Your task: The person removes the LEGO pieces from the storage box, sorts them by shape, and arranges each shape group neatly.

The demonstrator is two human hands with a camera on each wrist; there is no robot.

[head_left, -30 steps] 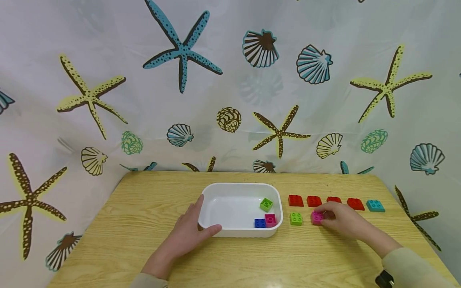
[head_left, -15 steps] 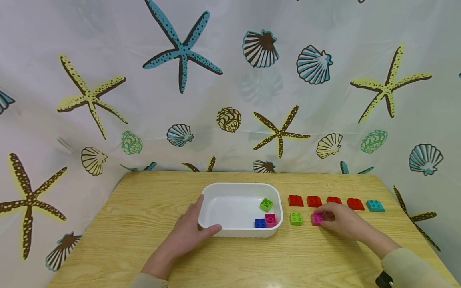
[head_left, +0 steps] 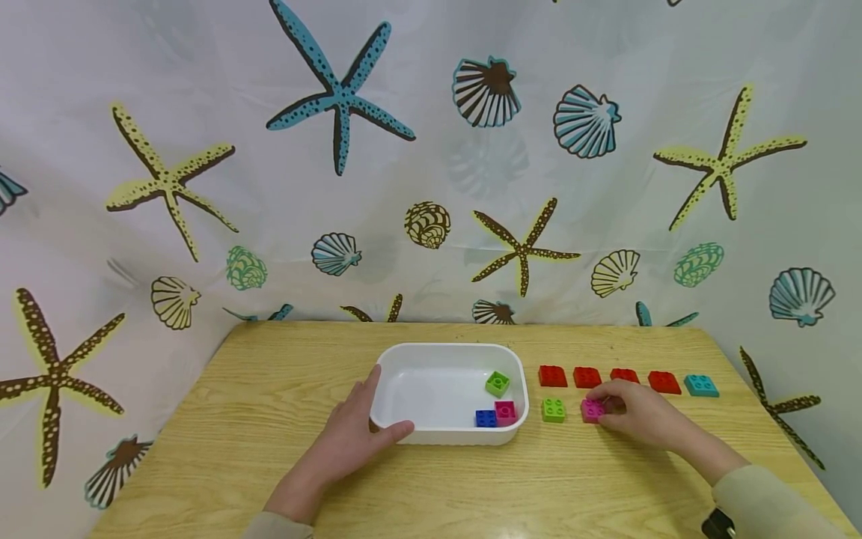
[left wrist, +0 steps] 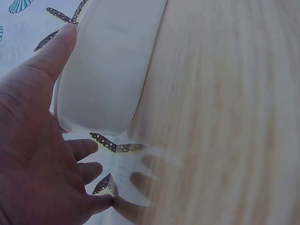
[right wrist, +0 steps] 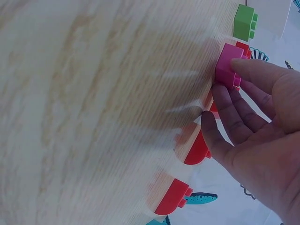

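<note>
On the table my right hand (head_left: pixel 640 412) has its thumb and fingertips around the right side of a pink toy building brick (head_left: pixel 592 410). In the right wrist view the thumb lies at the studs of the pink brick (right wrist: pixel 227 66), with fingertips against its near end. A lime green brick (head_left: pixel 554 410) sits just to its left. My left hand (head_left: pixel 350 427) spans the left end of a white tray (head_left: pixel 438 434), fingers spread and straight. The left wrist view shows the thumb (left wrist: pixel 58 49) along the tray's wall. Inside the tray are a green brick (head_left: pixel 497 383), a blue brick (head_left: pixel 485 418) and a pink brick (head_left: pixel 505 412).
Behind the right hand runs a row of several red bricks, the leftmost red brick (head_left: pixel 552 376) near the tray, ending in a turquoise brick (head_left: pixel 702 385). A curtain (head_left: pixel 417 165) printed with starfish and shells hangs around the wooden table (head_left: pixel 471 494).
</note>
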